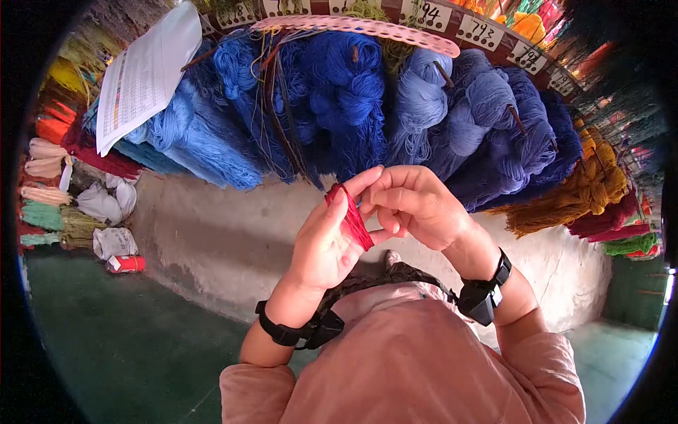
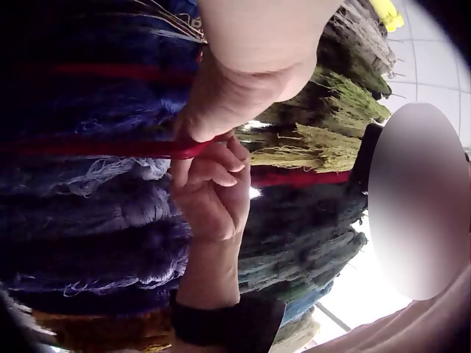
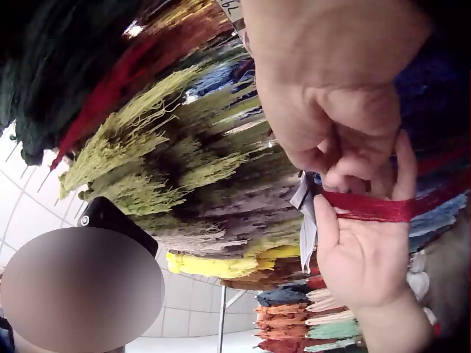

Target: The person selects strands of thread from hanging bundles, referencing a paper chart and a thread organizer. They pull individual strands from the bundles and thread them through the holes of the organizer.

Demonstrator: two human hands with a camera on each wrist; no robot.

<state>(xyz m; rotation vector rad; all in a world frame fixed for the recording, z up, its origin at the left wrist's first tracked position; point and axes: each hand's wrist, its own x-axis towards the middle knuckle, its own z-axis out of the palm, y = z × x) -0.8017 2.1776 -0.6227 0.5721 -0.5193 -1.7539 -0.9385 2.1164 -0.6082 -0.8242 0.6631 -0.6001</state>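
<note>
Strands of red yarn (image 1: 357,225) stretch in a flat band around the extended fingers of my left hand (image 1: 316,247), its palm turned up. Close beside it, my right hand (image 1: 424,212) has its fingers curled in and pinches at the yarn by the left fingertips. The right wrist view shows the red band (image 3: 372,207) crossing the left hand (image 3: 366,257) below the fingertips, with the thumb standing apart. Seen from the left wrist, the right hand (image 2: 213,195) is bent close to the end of the red band (image 2: 96,149). Its fingertips are partly hidden.
Blue yarn skeins (image 1: 346,99) hang from a rail just ahead of the hands, under number cards (image 1: 480,32). A pink perforated strip (image 1: 360,28) and a printed sheet (image 1: 145,78) lie over them. Mustard skeins (image 1: 586,187) hang at right; white bags (image 1: 106,201) sit at left.
</note>
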